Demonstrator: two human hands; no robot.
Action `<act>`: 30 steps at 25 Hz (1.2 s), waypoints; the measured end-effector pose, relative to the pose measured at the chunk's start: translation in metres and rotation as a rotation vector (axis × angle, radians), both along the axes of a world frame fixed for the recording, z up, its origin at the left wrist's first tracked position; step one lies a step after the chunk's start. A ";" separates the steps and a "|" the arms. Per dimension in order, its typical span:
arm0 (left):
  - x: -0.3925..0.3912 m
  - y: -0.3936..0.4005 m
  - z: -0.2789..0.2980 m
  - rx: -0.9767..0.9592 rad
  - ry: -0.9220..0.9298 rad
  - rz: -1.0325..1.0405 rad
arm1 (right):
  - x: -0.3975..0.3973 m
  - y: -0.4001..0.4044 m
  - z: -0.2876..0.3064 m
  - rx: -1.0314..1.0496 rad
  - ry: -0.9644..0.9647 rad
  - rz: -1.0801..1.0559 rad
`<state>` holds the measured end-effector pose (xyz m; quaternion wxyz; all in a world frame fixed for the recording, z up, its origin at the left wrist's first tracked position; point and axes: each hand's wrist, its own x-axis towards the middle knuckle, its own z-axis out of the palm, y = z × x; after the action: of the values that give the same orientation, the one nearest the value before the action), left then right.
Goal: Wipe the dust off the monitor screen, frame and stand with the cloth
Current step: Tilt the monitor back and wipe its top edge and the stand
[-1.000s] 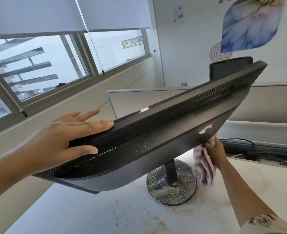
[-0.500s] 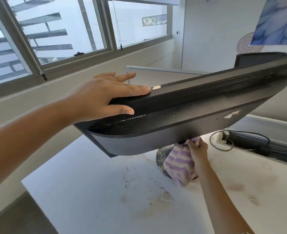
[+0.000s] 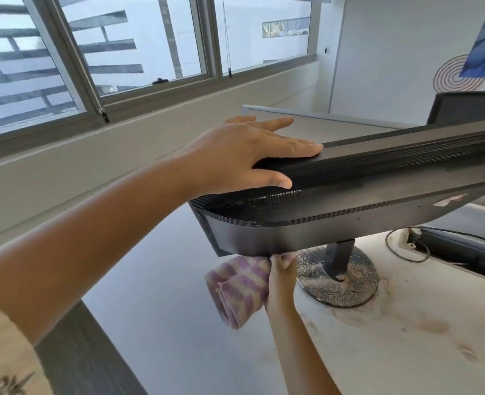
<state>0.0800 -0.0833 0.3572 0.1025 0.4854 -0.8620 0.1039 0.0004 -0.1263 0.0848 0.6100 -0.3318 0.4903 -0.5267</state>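
One monitor [image 3: 364, 195] stood tilted on its gritty round stand [image 3: 338, 277] near the worktop [image 3: 406, 337] edge; the left hand [image 3: 244, 155] lay flat, fingers straight, on its top. The right hand [image 3: 282, 269] gripped the striped cloth [image 3: 238, 289] against the lower frame. Pushing too hard there, I judged, could tip the monitor or sweep grit off the stand.

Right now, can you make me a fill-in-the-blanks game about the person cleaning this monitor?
1. The right hand grips a striped ____ under the monitor.
2. The left hand rests flat on the monitor's ____ edge.
3. The round base of the stand is speckled with ____.
4. A black ____ loops on the desk at the right, behind the monitor.

Missing words: cloth; top; dust; cable
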 end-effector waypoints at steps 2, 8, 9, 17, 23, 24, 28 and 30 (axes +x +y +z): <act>-0.001 0.000 -0.002 -0.002 -0.009 -0.001 | 0.012 0.010 -0.003 0.001 -0.119 0.042; -0.001 0.000 0.003 0.029 0.015 0.030 | 0.021 0.035 -0.014 -0.225 0.303 0.205; -0.001 0.001 0.001 0.043 0.016 0.029 | 0.015 0.044 -0.020 -0.336 0.403 0.173; -0.004 0.003 0.001 0.059 0.027 0.040 | 0.034 0.107 0.064 -1.036 0.375 -0.190; -0.005 0.007 0.000 0.062 0.048 0.076 | 0.050 0.091 0.044 -1.114 0.799 -0.159; -0.005 0.008 0.000 0.065 0.052 0.079 | 0.050 0.085 0.031 -1.078 0.850 -0.103; -0.004 0.011 -0.001 0.076 0.081 0.071 | 0.022 0.057 -0.015 -0.641 1.103 0.322; -0.003 0.011 -0.003 0.069 0.089 0.063 | -0.007 0.035 -0.028 -0.494 1.220 0.404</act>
<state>0.0773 -0.0723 0.3543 0.1207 0.5197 -0.8439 0.0557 -0.0065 -0.0917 0.0567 0.2175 -0.7831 0.5403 -0.2180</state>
